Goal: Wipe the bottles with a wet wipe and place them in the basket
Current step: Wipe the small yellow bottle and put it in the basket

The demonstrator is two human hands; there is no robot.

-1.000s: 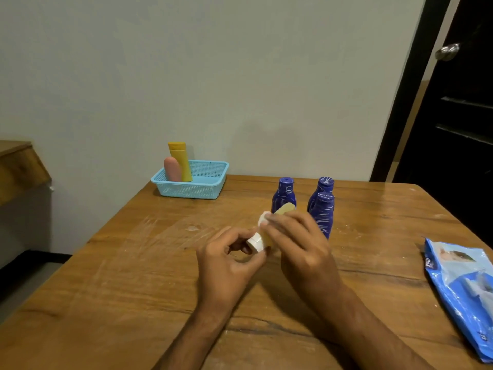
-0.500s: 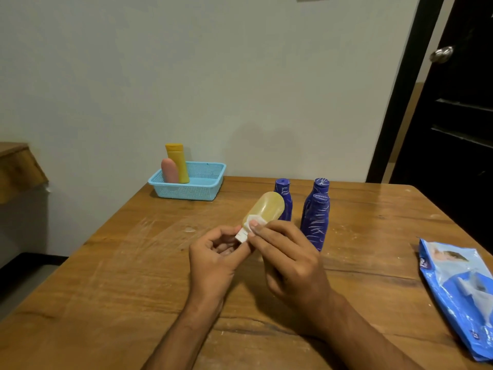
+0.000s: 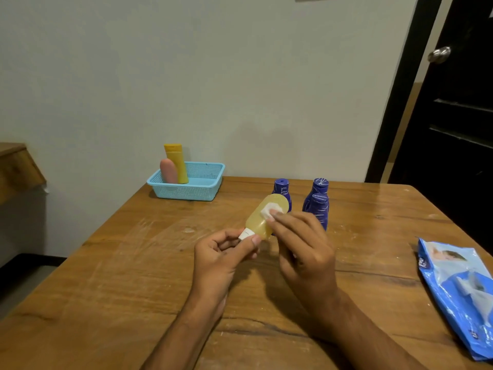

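My left hand (image 3: 224,252) pinches the white cap of a small clear yellow bottle (image 3: 260,220), which is tilted with its base pointing up and away. My right hand (image 3: 304,244) presses a folded white wet wipe (image 3: 269,210) against the bottle's upper side with its fingertips. Two dark blue bottles (image 3: 317,201) stand just behind the hands; the left one (image 3: 281,186) is partly hidden by the yellow bottle. A light blue basket (image 3: 202,182) sits at the table's far left with an orange-yellow bottle (image 3: 176,162) and a pink bottle (image 3: 168,170) standing in it.
A blue pack of wet wipes (image 3: 458,289) lies at the table's right edge. The wooden table (image 3: 120,276) stands against a pale wall, with a dark door (image 3: 453,102) at the right and a wooden ledge (image 3: 16,166) at the far left.
The yellow bottle has been tilted up from behind my fingers so its body shows. The wipe has slid from near the cap up toward the bottle's base.
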